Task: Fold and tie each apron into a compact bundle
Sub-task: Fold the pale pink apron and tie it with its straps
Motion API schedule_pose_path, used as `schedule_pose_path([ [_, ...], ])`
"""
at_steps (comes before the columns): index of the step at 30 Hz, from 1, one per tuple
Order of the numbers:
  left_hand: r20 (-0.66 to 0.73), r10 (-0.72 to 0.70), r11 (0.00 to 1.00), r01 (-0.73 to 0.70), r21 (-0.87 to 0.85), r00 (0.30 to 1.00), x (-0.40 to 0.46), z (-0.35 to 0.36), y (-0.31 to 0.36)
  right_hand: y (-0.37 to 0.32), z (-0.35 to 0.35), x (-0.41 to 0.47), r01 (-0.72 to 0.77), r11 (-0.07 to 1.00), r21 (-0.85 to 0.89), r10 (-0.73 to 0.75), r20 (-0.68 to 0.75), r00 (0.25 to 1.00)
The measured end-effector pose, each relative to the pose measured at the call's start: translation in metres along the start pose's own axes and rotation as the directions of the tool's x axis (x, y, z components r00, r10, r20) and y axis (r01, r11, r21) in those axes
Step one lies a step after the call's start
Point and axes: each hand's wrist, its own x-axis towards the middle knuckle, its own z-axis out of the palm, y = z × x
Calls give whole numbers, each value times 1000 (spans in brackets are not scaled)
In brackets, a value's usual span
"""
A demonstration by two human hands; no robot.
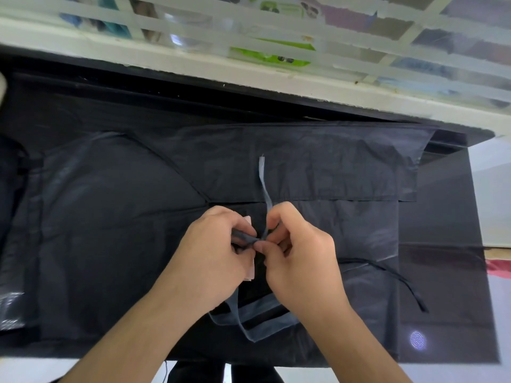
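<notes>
A thin black plastic apron (318, 167) lies spread across the black table (448, 286), with more black sheet folded over at the left (105, 217). Both hands meet at the middle of the table. My left hand (213, 258) grips a small folded black bundle (243, 239) with a pale pink edge showing beside it. My right hand (298, 252) pinches the apron's grey tie strap (262, 178), which runs up from the bundle and ends loose on the spread apron. Another strap (398, 280) trails to the right. A translucent strap loop (257, 322) hangs under my wrists.
A white ledge (249, 76) with frosted, white-barred glass runs along the table's far edge. A dark bag-like shape (11, 189) sits at the far left. A small bright light spot (418, 340) shows near the table's front right corner.
</notes>
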Motion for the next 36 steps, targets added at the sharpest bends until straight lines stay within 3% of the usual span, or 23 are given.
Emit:
schedule_pose_path([
  [4, -73, 34, 999, -35, -4, 997, -2, 0, -6, 3, 2, -1, 23, 1000, -12, -24, -58, 998],
  [9, -60, 152, 988, -151, 29, 987, -4, 3, -10, 6, 4, -3, -83, 995, 54, 85, -48, 995],
  [17, -179, 299, 954, -298, 37, 937, -9, 7, -13, -4, -2, 0, -401, 855, 329, 404, 62, 913],
  [24, -269, 344, 938, -342, 56, 900, -10, 10, -16, -8, -8, 6, -496, 787, 367, 419, 271, 867],
  [31, -244, 222, 962, -252, -100, 944, -11, 13, -17, -6, -17, 23, -528, 829, 184, 404, 454, 794],
  [36, -241, 210, 967, -238, -95, 948, -11, 12, -18, -9, -24, 25, -538, 802, 260, 352, 522, 777],
])
